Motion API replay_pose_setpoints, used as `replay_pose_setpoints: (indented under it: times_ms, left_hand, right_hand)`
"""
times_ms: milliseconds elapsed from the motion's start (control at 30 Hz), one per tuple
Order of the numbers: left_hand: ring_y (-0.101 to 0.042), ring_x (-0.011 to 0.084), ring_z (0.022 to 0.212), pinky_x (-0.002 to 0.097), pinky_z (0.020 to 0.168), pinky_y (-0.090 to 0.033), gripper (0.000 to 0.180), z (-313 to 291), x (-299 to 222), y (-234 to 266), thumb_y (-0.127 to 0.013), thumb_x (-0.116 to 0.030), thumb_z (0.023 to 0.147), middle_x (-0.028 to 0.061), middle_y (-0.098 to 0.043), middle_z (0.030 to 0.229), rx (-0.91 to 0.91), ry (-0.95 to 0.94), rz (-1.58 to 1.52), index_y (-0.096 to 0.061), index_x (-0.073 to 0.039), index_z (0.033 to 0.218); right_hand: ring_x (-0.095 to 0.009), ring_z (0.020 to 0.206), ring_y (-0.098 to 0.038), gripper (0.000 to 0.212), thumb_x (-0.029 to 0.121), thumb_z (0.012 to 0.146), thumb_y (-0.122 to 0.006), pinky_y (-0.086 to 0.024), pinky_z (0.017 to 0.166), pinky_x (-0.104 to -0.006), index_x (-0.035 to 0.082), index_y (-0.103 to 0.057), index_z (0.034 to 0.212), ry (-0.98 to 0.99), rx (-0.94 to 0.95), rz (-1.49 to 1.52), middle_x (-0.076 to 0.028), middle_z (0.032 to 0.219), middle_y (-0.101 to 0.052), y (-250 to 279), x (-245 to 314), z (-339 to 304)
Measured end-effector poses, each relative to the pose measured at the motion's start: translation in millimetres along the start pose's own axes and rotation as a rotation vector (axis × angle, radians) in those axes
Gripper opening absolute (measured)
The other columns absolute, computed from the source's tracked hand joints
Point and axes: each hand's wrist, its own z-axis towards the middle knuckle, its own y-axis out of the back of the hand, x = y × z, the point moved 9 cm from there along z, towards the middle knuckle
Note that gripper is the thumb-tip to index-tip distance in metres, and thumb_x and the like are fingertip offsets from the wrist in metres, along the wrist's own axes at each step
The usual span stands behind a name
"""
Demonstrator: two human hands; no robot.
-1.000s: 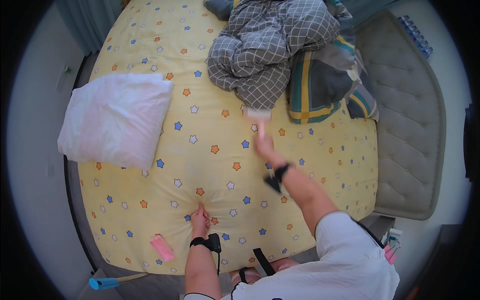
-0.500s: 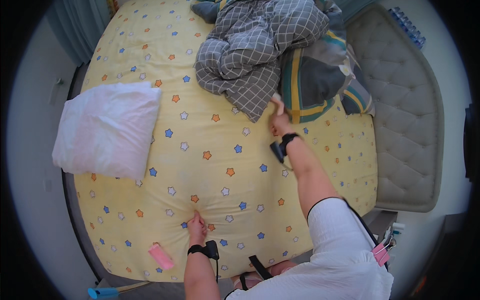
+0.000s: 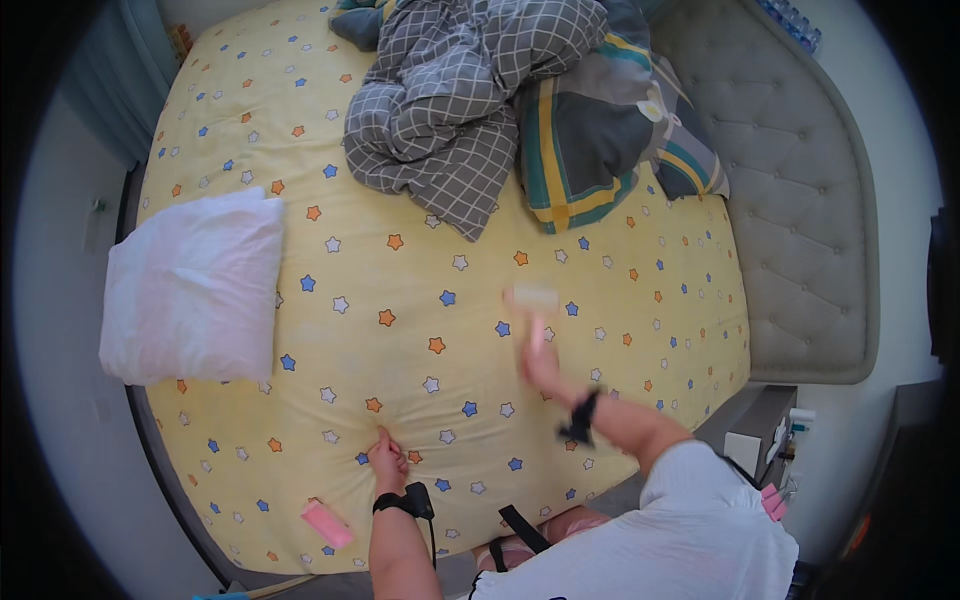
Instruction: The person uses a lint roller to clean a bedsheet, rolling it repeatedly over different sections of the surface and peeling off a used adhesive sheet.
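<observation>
My right hand [image 3: 541,364] is wrapped round the pink handle of a lint roller [image 3: 534,298]. Its pale roll, blurred by motion, is over the middle of the yellow, star-patterned bed sheet [image 3: 480,350]. My left hand [image 3: 388,464] is closed and bears down on the sheet near the front edge of the bed. Creases spread from its fingers, which seem to grip the cloth; their undersides are hidden. A small pink case-like piece [image 3: 326,523] lies to the left of that hand.
A folded pale pink quilt [image 3: 195,290] lies on the left side. At the back are a crumpled grey checked blanket [image 3: 435,110] and patterned pillows [image 3: 580,140]. The tufted headboard [image 3: 800,220] borders the right, with a bedside cabinet [image 3: 755,440] in front of it.
My right hand has drawn the lint roller back toward me, away from the blanket and pillows. My left hand keeps its place on the sheet. The whole view has shifted slightly.
</observation>
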Motion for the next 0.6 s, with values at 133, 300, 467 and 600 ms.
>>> replay_pose_setpoints:
  times_ms: [133,300,467,600]
  left_hand:
    - [-0.019,0.0078,0.03,0.0238,0.031,-0.012,0.055,8.3,2.9,-6.4,-0.051,-0.052,0.091,-0.0054,-0.024,0.042,0.023,-0.029,0.024,-0.036,-0.015,0.053]
    - [-0.02,0.0077,0.03,0.0235,0.031,-0.013,0.055,4.0,1.9,6.3,-0.052,-0.052,0.09,-0.0056,-0.023,0.043,-0.005,-0.006,-0.012,-0.036,-0.014,0.054]
    - [-0.021,0.0074,0.031,0.0233,0.031,-0.013,0.055,0.7,-0.6,-1.3,-0.051,-0.051,0.091,-0.0054,-0.024,0.044,-0.011,-0.019,-0.017,-0.035,-0.014,0.054]
    - [-0.021,0.0072,0.031,0.0233,0.031,-0.013,0.055,4.7,2.4,5.9,-0.05,-0.052,0.091,-0.0051,-0.024,0.044,-0.034,-0.01,0.001,-0.035,-0.013,0.054]
  right_hand:
    - [-0.016,0.038,-0.046,0.028,0.026,0.087,-0.054,-0.036,0.035,-0.032,0.009,-0.05,0.065,-0.208,-0.169,0.337,-0.002,0.05,-0.049,85.4,17.1,155.7]
    - [-0.026,0.057,-0.056,0.027,0.022,0.089,-0.049,-0.043,0.049,-0.0425,0.009,-0.04,0.111,0.035,-0.238,-0.157,-0.013,0.064,-0.054,-6.1,-73.2,-5.8]
    - [-0.016,0.042,-0.049,0.072,0.019,0.093,-0.039,-0.04,0.037,-0.0324,0.014,0.009,0.145,-0.323,0.205,0.098,-0.007,0.056,-0.052,-57.8,-67.0,-236.2]
    - [-0.015,0.037,-0.042,0.046,0.044,0.094,-0.031,-0.034,0.034,-0.0306,0.004,-0.048,0.108,-0.367,-0.162,0.451,-0.003,0.048,-0.044,22.2,-36.2,-42.2]
